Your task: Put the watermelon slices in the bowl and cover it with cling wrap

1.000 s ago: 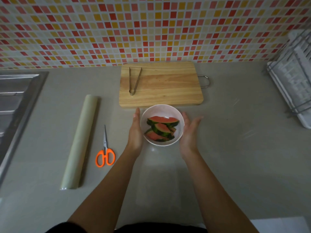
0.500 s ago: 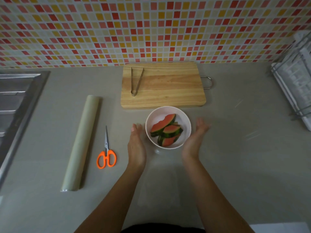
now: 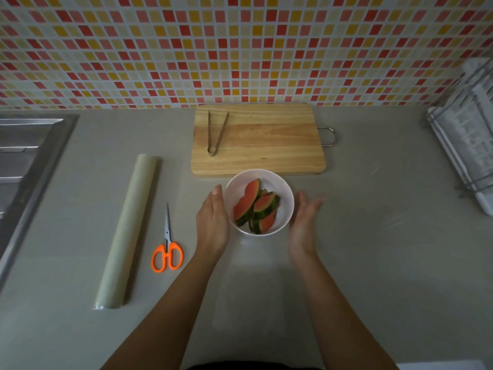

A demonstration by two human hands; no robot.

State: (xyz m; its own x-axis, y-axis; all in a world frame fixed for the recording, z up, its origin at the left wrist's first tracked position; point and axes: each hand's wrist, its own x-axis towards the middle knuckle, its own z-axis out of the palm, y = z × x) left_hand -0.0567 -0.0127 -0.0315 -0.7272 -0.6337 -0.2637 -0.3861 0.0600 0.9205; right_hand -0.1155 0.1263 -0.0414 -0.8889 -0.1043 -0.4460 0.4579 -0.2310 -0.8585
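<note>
White bowl (image 3: 241,187), straight-fingered left hand (image 3: 213,226) and right hand (image 3: 302,222) just beside it

The fingertips of my right grip (image 3: 302,222) blur out, my left grip (image 3: 213,225) covers the wall of the bowl (image 3: 283,188) beside it, and well outside them the sink (image 3: 26,161) leftward and the wire rack (image 3: 464,145) rightward run off frame.

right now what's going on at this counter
A person's open left hand and right hand flank a white bowl of watermelon slices, holding nothing. The cling wrap roll and orange scissors lie on the counter to the left, untouched; metal tongs rest on the wooden cutting board behind the bowl. Whether wrap already covers the bowl is unclear.
</note>
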